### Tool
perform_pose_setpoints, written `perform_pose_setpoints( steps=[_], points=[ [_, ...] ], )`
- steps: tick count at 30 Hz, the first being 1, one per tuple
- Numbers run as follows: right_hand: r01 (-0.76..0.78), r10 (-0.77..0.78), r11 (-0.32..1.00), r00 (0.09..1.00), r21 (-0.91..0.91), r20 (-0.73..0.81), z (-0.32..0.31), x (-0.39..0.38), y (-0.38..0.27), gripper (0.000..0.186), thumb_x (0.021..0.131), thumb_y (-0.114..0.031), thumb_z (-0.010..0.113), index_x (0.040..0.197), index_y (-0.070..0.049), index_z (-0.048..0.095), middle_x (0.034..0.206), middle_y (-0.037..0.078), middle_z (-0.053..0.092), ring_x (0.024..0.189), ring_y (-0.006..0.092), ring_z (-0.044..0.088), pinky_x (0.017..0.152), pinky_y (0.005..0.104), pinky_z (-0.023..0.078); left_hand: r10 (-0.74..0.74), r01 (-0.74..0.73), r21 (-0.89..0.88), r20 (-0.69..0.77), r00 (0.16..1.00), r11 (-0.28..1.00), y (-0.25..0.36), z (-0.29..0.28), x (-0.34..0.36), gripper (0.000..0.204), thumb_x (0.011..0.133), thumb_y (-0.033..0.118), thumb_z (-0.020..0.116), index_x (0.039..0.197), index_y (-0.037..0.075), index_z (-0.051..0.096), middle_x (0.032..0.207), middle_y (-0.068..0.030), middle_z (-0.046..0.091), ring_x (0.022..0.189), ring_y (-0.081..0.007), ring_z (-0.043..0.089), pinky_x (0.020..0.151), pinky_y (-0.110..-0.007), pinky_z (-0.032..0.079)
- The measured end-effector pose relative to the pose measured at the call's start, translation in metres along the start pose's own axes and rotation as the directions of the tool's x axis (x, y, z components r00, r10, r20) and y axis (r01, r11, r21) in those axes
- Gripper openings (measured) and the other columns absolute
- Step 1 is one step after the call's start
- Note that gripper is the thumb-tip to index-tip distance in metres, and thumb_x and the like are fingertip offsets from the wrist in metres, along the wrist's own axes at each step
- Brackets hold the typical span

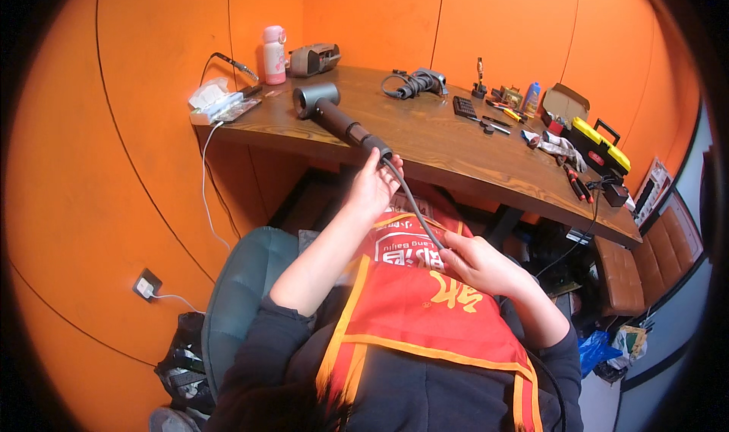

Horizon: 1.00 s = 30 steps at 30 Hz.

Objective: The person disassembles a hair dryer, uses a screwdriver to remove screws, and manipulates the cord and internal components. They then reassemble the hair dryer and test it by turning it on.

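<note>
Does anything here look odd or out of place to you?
Mainly the grey hair dryer: it lies half off the wooden table, handle past the edge, held by the left hand, while the right hand holds its cord. Small tools lie scattered. Nothing looks spilled or broken.

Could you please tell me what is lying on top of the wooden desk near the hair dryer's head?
The hair dryer head rests on the wooden desk, with a pink bottle and grey radio behind it. The left hand covers the handle's end.
</note>
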State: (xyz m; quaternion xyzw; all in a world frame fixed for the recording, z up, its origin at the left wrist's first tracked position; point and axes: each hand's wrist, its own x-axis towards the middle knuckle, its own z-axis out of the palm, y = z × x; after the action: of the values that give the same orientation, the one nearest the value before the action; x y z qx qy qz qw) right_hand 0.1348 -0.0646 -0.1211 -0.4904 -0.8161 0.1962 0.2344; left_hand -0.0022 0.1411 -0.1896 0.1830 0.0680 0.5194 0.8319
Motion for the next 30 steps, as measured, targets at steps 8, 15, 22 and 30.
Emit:
perform_pose_setpoints(
  steps=[8,15,22,30],
  points=[
    [-0.053,0.065,0.996,0.982,-0.075,0.176,-0.007,-0.004,-0.016,0.021,0.089,-0.019,0.047,0.095,0.001,0.048,0.076,0.025,0.054,0.072,0.0397,0.055,0.062,0.0429,0.044,0.005,-0.005,0.097,0.006,1.0,0.995,0.01,-0.008,0.003,0.033,0.087,0.035,0.054,0.094,0.004,0.054,0.088,-0.0082,0.06,0.083,-0.0183,0.057,0.076,-0.032,0.048],
    [-0.073,0.087,0.954,0.996,-0.289,0.035,-0.041,-0.023,-0.015,0.013,0.086,-0.013,0.049,0.088,0.0,0.049,0.064,0.023,0.053,0.063,0.0401,0.053,0.053,0.0413,0.042,0.043,-0.037,0.236,-0.022,0.999,0.971,0.013,-0.006,-0.018,0.029,0.088,0.033,0.054,0.095,0.004,0.054,0.086,-0.0083,0.06,0.081,-0.0174,0.057,0.072,-0.032,0.048],
    [-0.219,0.239,0.923,0.971,-0.316,0.027,-0.069,-0.04,-0.023,0.014,0.086,-0.015,0.048,0.085,-0.001,0.05,0.067,0.024,0.054,0.067,0.0394,0.055,0.055,0.0422,0.043,-0.201,0.153,0.251,0.177,0.964,0.956,0.021,-0.011,-0.018,0.028,0.09,0.029,0.05,0.099,0.003,0.054,0.091,-0.012,0.061,0.082,-0.0184,0.059,0.07,-0.033,0.049],
    [-0.149,0.186,0.967,0.967,-0.206,0.176,-0.063,-0.043,-0.032,0.016,0.09,-0.015,0.045,0.083,-0.001,0.047,0.05,0.008,0.052,0.044,0.0216,0.053,0.044,0.0305,0.041,-0.134,0.096,0.259,0.134,0.982,0.961,0.029,-0.011,-0.021,0.035,0.091,0.034,0.047,0.105,0.003,0.048,0.101,-0.0118,0.058,0.098,-0.022,0.055,0.081,-0.036,0.044]
  ],
)
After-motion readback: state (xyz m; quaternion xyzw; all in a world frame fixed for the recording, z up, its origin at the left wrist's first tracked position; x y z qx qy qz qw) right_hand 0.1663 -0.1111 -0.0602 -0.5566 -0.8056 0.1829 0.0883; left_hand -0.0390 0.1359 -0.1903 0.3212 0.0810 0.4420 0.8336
